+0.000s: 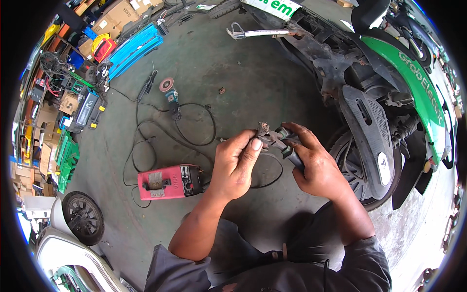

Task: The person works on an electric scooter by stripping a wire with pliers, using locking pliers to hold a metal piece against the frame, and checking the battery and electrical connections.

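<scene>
Above my lap, my left hand (237, 168) pinches a small, rusty, jagged metal piece (263, 129) between thumb and fingers. My right hand (316, 163) is wrapped around a pair of pliers (293, 159) with dark grips. The plier jaws point left and meet the metal piece, close to my left thumb. Whether the jaws are clamped on it is too small to make out. Part of the piece is hidden behind my left fingers.
A red welding machine (160, 184) stands on the floor left of my hands. Beyond it lie an angle grinder (171, 100), an electrode holder (146, 88) and looping cables (199, 144). At right stands a partly stripped scooter (362, 131) with green panels. A loose wheel (83, 217) is at lower left.
</scene>
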`<state>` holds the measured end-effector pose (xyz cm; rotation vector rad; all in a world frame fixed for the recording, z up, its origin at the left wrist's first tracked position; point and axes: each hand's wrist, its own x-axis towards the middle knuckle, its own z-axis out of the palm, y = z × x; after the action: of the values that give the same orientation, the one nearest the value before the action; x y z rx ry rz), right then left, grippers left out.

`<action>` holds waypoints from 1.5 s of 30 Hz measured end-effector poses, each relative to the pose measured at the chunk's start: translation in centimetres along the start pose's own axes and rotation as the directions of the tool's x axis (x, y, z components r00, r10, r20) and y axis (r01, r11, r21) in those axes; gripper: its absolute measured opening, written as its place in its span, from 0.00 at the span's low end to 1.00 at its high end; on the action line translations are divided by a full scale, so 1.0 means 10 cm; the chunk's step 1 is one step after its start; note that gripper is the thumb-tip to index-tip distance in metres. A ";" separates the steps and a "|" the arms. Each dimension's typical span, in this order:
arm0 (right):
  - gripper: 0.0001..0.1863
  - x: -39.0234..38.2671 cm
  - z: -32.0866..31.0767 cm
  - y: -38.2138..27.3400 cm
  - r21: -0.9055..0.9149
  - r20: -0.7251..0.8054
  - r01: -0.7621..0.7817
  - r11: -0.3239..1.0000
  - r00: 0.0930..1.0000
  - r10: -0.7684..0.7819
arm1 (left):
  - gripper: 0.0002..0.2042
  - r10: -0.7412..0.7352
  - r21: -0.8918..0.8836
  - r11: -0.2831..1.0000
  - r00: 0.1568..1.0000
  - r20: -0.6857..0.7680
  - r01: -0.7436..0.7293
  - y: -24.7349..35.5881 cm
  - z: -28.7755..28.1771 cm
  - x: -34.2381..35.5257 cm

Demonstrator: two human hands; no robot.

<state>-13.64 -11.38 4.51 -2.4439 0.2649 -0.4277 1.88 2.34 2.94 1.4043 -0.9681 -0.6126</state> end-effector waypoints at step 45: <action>0.20 -0.15 0.51 1.31 -0.454 0.764 -0.330 0.828 0.333 0.552 | 0.12 -0.228 -0.399 0.891 0.974 0.014 0.215 -0.29 0.09 0.09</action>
<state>-14.28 -18.33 -7.81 -2.2898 0.5185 1.1937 2.06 0.77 0.17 1.1577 -0.6127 -0.9006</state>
